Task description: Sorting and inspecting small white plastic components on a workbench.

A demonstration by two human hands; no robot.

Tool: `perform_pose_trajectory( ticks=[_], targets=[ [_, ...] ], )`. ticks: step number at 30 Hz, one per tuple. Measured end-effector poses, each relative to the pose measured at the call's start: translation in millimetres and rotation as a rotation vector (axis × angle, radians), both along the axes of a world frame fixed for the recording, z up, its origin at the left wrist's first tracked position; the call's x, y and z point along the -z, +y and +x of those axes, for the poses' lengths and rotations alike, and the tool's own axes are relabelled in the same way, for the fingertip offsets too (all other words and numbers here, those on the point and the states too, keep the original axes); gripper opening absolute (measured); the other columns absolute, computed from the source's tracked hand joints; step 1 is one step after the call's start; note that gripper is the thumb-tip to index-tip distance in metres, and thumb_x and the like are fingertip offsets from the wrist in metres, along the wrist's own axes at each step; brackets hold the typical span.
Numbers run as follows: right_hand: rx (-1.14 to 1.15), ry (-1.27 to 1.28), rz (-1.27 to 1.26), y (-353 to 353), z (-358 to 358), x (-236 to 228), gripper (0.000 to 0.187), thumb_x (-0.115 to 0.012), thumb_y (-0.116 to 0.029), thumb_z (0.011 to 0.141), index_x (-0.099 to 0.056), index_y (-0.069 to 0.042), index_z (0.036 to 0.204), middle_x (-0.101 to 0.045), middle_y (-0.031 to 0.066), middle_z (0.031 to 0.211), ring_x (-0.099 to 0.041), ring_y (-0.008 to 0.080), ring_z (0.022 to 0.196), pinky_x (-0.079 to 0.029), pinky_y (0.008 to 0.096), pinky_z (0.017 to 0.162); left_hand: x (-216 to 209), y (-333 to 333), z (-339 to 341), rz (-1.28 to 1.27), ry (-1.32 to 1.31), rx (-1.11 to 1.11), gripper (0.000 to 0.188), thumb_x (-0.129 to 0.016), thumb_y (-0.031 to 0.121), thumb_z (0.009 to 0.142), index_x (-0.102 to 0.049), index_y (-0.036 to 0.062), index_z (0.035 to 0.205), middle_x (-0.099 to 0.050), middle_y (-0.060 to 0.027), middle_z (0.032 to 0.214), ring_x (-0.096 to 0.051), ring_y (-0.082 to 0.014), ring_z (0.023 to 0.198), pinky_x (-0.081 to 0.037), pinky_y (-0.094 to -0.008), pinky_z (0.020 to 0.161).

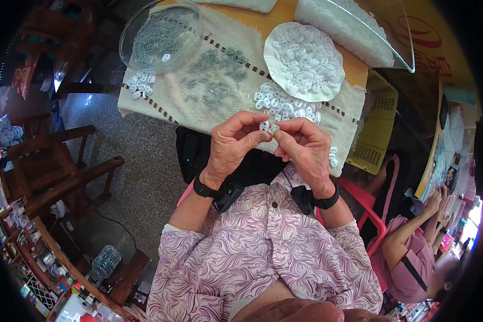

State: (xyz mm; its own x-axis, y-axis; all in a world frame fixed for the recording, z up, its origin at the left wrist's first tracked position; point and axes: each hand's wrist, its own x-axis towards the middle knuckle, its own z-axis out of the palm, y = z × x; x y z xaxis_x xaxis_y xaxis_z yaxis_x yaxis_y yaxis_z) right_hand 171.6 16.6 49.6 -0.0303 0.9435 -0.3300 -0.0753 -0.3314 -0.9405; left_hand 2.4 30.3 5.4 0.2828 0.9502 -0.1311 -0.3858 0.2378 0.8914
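Note:
My left hand (232, 144) is pinched on a small white plastic piece (264, 126) with holes in it, above the table's near edge. My right hand (310, 146) meets it there, its fingertips closed on a small greyish clear piece (274, 129) that touches or nearly touches the white one. Just beyond my fingers lies a pile of white pieces (282, 104). More fill a white scalloped plate (270, 59) behind. Loose grey clear pieces (214, 96) are spread on the beige towel (169, 96), left of my hands.
A round clear bowl (124, 51) of grey pieces stands at the far left, with white pieces (140, 85) beside it. A clear bin (411, 53) of white parts is at the back right. Beside the table are a yellow crate (374, 129) and a seated person (408, 257).

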Motion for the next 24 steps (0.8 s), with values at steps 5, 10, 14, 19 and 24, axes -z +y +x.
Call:
perform_pose_trajectory(
  ticks=[5,10,14,19,24],
  targets=[
    [0.002,0.006,-0.021,-0.7,-0.1,0.8,0.013,-0.063,-0.004,0.087,-0.064,0.003,0.098,-0.066,0.0043,0.074,-0.062,0.0062,0.059,-0.047,0.017,0.048,-2.0,-0.7,0.3,0.011,0.053,-0.009,0.03,-0.068,-0.004,0.082,-0.063,-0.0011,0.111,-0.063,-0.0038,0.101,-0.062,-0.0106,0.092,-0.051,-0.0239,0.083],
    [0.012,-0.007,-0.037,-0.7,-1.7,-0.6,0.013,-0.064,-0.005,0.087,-0.064,0.003,0.098,-0.066,0.0045,0.074,-0.062,0.0065,0.059,-0.048,0.0174,0.048,-2.1,-2.0,0.3,0.063,0.122,-0.029,0.029,-0.069,-0.004,0.081,-0.064,-0.0011,0.11,-0.063,-0.004,0.1,-0.062,-0.0101,0.091,-0.051,-0.0231,0.081],
    [0.011,-0.019,-0.014,-1.6,-2.3,0.6,0.013,-0.064,-0.005,0.087,-0.065,0.003,0.097,-0.066,0.0046,0.073,-0.062,0.0066,0.059,-0.048,0.0174,0.048,-3.0,-2.8,-1.2,0.101,0.201,-0.021,0.028,-0.069,-0.003,0.081,-0.064,-0.0011,0.109,-0.063,-0.004,0.1,-0.062,-0.0102,0.09,-0.052,-0.0232,0.079],
    [0.021,-0.014,-0.001,-3.0,-3.0,1.4,0.012,-0.065,-0.005,0.087,-0.064,0.003,0.096,-0.066,0.0051,0.072,-0.062,0.0068,0.059,-0.048,0.018,0.047,-3.7,-3.8,-0.3,0.062,0.126,-0.018,0.028,-0.069,-0.003,0.081,-0.064,-0.0017,0.109,-0.064,-0.0043,0.098,-0.063,-0.0101,0.088,-0.052,-0.0234,0.079],
    [0.036,-0.003,0.009,-3.5,-4.2,0.2,0.012,-0.064,-0.004,0.087,-0.064,0.004,0.096,-0.066,0.0057,0.073,-0.062,0.0072,0.059,-0.049,0.0178,0.047,-6.7,-3.9,0.0,0.026,0.09,0.004,0.028,-0.068,-0.003,0.083,-0.063,-0.0019,0.11,-0.065,-0.0043,0.097,-0.063,-0.0099,0.088,-0.052,-0.0233,0.079]
  ],
)
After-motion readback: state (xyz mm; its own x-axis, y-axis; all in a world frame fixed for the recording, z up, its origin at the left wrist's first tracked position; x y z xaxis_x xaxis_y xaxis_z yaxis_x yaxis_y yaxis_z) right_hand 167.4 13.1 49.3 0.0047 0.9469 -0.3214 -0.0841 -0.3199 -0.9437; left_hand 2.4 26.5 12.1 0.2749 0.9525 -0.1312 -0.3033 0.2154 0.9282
